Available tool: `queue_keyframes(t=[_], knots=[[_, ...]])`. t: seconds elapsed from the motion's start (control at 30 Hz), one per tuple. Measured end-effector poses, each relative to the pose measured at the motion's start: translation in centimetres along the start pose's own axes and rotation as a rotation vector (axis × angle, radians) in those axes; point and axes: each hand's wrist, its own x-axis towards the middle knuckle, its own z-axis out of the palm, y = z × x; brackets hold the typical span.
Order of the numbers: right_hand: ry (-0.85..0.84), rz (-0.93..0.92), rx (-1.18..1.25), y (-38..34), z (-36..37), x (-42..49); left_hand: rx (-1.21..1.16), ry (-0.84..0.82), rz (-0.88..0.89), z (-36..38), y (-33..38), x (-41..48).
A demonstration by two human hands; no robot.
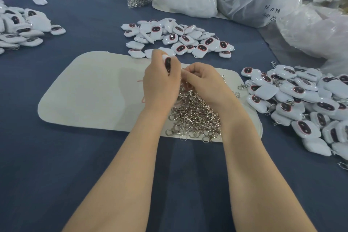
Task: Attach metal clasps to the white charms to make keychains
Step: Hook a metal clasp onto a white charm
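Above the clasp pile (194, 113) on the pale mat (90, 90): left hand (160, 84) fingers curl round a white charm (167, 61); right hand (203, 83) fingers pinch a metal clasp (182, 70) just beside it.

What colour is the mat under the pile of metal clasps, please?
The mat is off-white, a plain pale cream; the head view shows it best.

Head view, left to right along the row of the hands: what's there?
Left charm pile → bare part of the white mat → left hand gripping a charm → right hand pinching a clasp → right charm pile.
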Motion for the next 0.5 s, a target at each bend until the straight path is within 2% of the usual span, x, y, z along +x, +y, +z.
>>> queue_keyframes(t=[0.13, 0.23, 0.33, 0.43, 0.5], knots=[[-0.081, 0.057, 0.122, 0.6, -0.6, 0.3, 0.131, -0.047, 0.197, 0.1, -0.2, -0.3], [-0.059, 0.068, 0.246, 0.6, -0.5, 0.1, 0.091, -0.044, 0.201, 0.1, 0.1, -0.5], [0.006, 0.022, 0.354, 0.2, 0.0, 0.1, -0.189, -0.006, -0.101, 0.1, 0.1, 0.4], [0.023, -0.024, 0.329, 0.0, 0.6, 0.2, -0.534, -0.102, -0.569, -0.3, 0.0, 1.3], [0.04, -0.047, 0.273, 0.0, 0.8, 0.2, -0.769, -0.156, -0.761, -0.6, 0.1, 1.4]])
